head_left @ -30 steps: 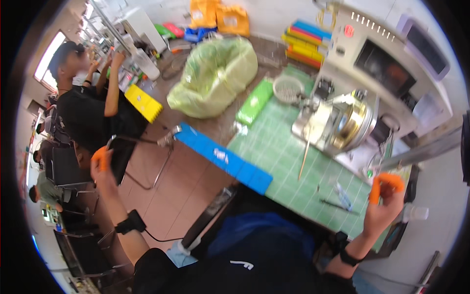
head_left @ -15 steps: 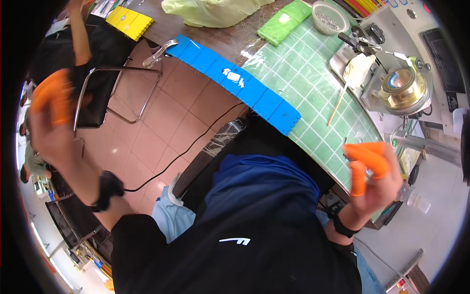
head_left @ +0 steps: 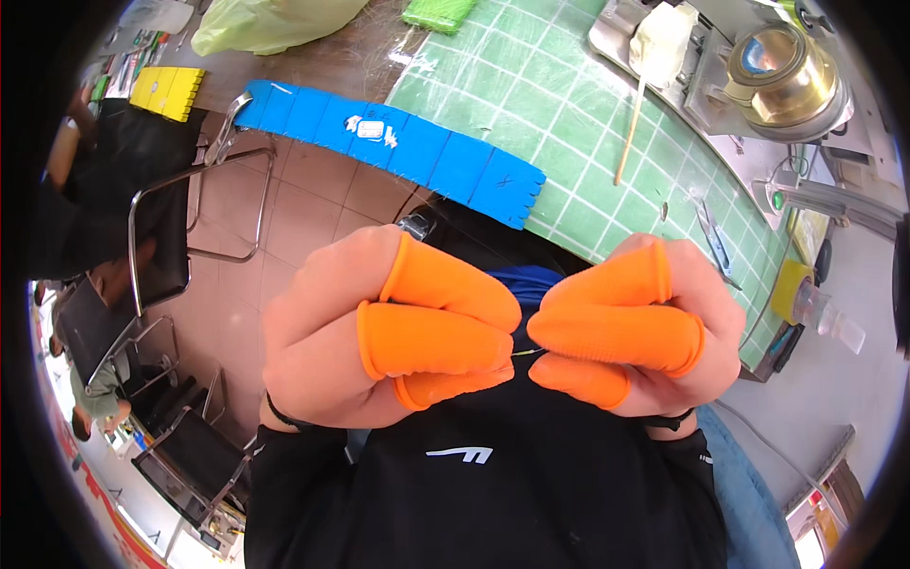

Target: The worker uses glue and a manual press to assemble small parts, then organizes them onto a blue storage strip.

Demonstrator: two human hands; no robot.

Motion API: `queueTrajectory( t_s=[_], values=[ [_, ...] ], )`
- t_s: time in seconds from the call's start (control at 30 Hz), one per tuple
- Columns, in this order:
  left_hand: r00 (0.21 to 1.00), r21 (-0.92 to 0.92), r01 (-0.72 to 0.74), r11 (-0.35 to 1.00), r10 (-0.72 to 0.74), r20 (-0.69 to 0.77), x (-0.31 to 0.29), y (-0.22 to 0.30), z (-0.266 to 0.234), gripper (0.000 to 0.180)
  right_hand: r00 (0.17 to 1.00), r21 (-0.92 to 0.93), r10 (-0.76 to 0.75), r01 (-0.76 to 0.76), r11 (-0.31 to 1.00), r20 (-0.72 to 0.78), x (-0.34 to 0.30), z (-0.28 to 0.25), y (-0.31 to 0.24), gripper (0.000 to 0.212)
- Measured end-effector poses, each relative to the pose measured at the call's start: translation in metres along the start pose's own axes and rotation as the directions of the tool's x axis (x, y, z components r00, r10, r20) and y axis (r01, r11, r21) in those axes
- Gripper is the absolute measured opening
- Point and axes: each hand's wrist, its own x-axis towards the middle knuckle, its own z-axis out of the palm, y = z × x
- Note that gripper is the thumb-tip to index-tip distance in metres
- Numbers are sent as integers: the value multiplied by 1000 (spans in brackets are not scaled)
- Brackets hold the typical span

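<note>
My left hand point(head_left: 379, 327) and my right hand point(head_left: 645, 327) face each other close in front of my chest. Orange finger cots cover several fingertips on both. A thin yellowish thread point(head_left: 527, 352) spans the small gap between the fingertips. Each hand is closed, pinching one end of it; the ends themselves are hidden by the cots. Beyond my hands, a long blue foam strip point(head_left: 403, 147) with a notched end lies along the near edge of the green-tiled worktop point(head_left: 588, 199).
Tweezers point(head_left: 716, 237) lie at the worktop's right side, near a cloth-headed wooden stick point(head_left: 630, 133) and a brass-coloured round device point(head_left: 782, 85). A pale green plastic bag point(head_left: 270, 24) and a yellow notched strip point(head_left: 169, 93) are far left. Metal-framed chairs point(head_left: 133, 237) stand left.
Both hands have come in from far apart at the left and right and now meet in front of my chest, with a thread visible between them. The whole view has shifted slightly.
</note>
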Motion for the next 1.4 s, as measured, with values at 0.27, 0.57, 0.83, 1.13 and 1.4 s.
queueTrajectory(
  t_s=[0.27,0.57,0.83,1.13,1.4],
  values=[
    [999,-57,20,998,-22,-32,-2,3,13,27,1000,73,8,-6,997,-30,-9,6,1,26],
    [805,-565,465,681,-591,-49,-26,10,31,36,986,-158,-158,150,976,-43,-29,18,24,24],
    [669,-659,573,487,-743,33,-56,-9,35,24,993,-177,-27,48,983,119,-38,36,35,21],
    [919,350,392,851,-343,-196,-59,-40,58,32,988,-323,155,-140,936,22,-27,32,54,43],
    [946,497,323,805,-254,-203,-47,-55,54,29,965,-471,245,-174,865,95,-35,38,66,54]
  ],
)
